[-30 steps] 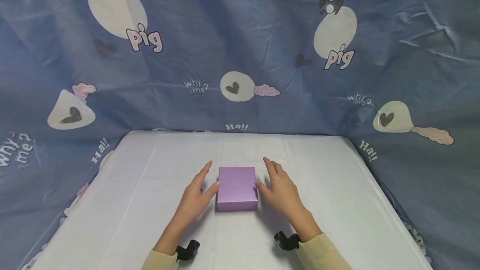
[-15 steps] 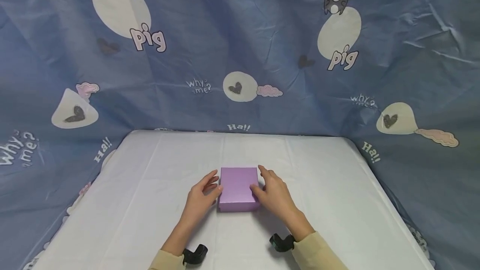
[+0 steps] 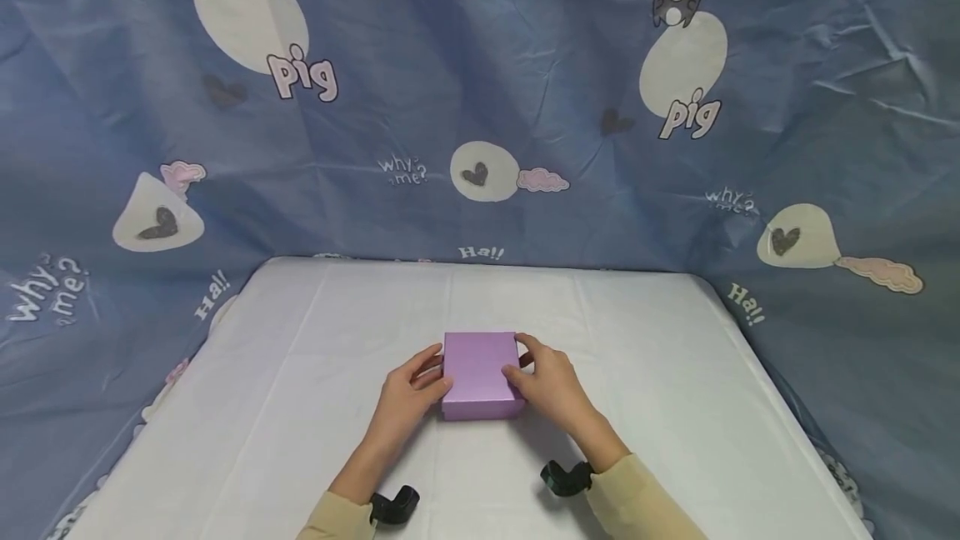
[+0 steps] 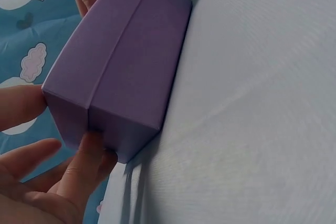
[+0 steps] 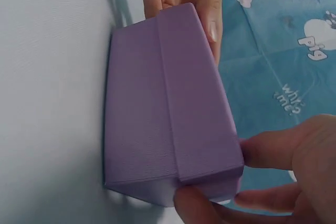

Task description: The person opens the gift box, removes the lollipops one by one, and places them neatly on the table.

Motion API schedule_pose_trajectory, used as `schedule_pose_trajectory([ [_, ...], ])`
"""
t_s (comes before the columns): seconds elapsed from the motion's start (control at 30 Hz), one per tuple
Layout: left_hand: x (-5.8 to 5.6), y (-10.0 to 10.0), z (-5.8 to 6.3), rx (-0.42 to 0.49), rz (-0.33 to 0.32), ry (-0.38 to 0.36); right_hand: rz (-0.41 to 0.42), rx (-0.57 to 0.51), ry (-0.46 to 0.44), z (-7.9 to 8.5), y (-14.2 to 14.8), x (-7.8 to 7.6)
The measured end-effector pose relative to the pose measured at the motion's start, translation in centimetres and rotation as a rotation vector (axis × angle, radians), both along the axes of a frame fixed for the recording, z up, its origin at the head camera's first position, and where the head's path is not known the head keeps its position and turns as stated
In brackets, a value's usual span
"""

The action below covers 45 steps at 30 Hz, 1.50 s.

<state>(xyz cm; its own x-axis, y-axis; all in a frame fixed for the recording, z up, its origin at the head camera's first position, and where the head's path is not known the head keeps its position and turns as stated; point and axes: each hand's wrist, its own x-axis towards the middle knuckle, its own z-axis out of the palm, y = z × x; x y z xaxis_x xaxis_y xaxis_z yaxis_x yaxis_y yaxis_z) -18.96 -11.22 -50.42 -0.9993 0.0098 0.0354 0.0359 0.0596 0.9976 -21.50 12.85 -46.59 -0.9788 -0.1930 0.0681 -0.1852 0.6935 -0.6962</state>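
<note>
In the head view, the purple box (image 3: 482, 369) sits on the white table (image 3: 375, 302), in front of me and between my two hands. My left hand (image 3: 411, 394) is clamped on its left side, thumb at the edge of the upper face and fingers bent along the side wall. My right hand (image 3: 553, 383) grips the right side, its thumb over the upper edge and its index finger at the far right corner. I have a black device (image 3: 395, 507) on each wrist, just beyond the cuffs of my pale yellow sleeves (image 3: 641, 500). Behind the table hangs a blue cloth (image 3: 390, 115) printed with pigs, hearts and words.

From my left wrist, I see the lid (image 4: 97, 45) fitted over the body (image 4: 142, 64) of the box, with a straight seam between them. My left thumb touches a top corner, and one fingertip meets the end wall at the seam. Fingers of my right hand show at the far end.

From my right wrist, my right thumb presses the top edge and a fingertip lies at the lid's lower rim. Beyond the box is part of my left hand, at the opposite end.
</note>
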Motion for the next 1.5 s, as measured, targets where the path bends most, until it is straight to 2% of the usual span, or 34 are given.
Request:
schedule_pose_trajectory([
  [0.2,0.0,0.1,-0.1,0.011,-0.017,0.004,0.008,-0.057,-0.074,0.2,0.4,-0.3],
  [0.37,0.1,0.1,-0.2,0.033,-0.018,-0.028,0.008,-0.089,-0.113,0.0,0.5,-0.5],
  [0.8,-0.1,-0.1,-0.5,0.035,-0.01,-0.067,0.037,-0.171,-0.18,-0.1,0.7,-0.8],
  [1.2,0.3,-0.5,-0.1,0.057,-0.017,-0.077,0.054,-0.198,-0.205,-0.4,0.5,-1.0],
  [1.5,0.2,-0.2,0.1,0.056,-0.035,-0.034,0.048,-0.21,-0.187,-0.1,0.8,-1.0],
])
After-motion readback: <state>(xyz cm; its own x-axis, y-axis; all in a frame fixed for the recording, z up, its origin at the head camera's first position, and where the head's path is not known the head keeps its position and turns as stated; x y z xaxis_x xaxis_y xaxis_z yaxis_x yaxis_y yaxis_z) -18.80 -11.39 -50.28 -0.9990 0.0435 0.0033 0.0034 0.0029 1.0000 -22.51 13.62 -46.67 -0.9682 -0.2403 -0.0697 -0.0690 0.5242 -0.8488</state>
